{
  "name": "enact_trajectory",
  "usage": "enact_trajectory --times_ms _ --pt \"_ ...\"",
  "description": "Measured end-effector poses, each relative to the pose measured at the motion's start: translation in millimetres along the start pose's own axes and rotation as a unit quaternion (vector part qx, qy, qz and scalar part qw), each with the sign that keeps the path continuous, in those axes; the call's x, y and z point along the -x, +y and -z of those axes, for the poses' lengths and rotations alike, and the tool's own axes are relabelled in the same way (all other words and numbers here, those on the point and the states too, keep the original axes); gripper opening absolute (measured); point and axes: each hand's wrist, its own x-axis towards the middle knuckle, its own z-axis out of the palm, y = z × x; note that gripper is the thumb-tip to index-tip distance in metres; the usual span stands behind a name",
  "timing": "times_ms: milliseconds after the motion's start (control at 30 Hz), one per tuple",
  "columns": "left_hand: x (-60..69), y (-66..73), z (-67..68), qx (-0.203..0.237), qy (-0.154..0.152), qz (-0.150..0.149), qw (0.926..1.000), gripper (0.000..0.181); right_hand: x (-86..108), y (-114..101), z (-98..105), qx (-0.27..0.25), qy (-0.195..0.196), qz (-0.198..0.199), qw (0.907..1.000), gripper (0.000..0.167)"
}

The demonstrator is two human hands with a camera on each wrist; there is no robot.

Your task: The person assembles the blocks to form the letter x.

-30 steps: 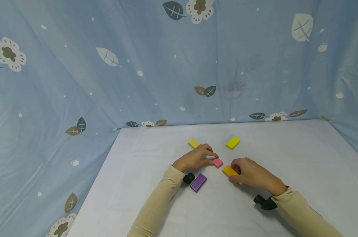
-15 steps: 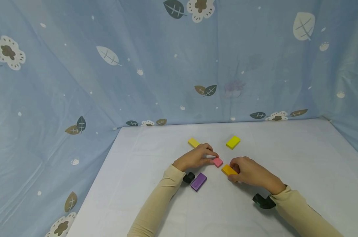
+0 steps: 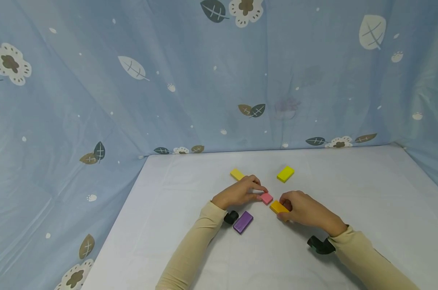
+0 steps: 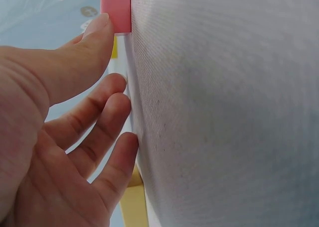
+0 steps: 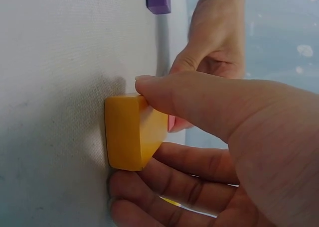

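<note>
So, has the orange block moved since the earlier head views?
Yes, slightly: in the head view, the orange block, in the right hand, has shifted left, toward the stationary purple block.

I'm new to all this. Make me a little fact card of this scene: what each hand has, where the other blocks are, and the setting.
Left hand: pinches the pink block
Right hand: grips the orange block
Held blocks: close together, seemingly just apart
Purple block: nearer the person than the held blocks
Pale yellow block: beyond the left hand, partly hidden by it
Bright yellow block: beyond the held blocks
Surface: white cloth
Backdrop: blue curtain with leaves and flowers
</note>
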Motion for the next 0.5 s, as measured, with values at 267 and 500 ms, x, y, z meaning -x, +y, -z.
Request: enact_trajectory --times_ms 267,500 --pt "-0.6 0.6 -0.1 -0.001 -0.002 0.002 1.0000 0.031 -2.3 -1.1 -0.7 -0.003 0.000 -0.006 1.0000 0.031" --pt "0.0 1.8 0.7 -0.008 -0.003 0.004 1.0000 0.031 -3.1 -2.3 -0.5 -0.008 -0.003 -0.010 0.9999 0.031"
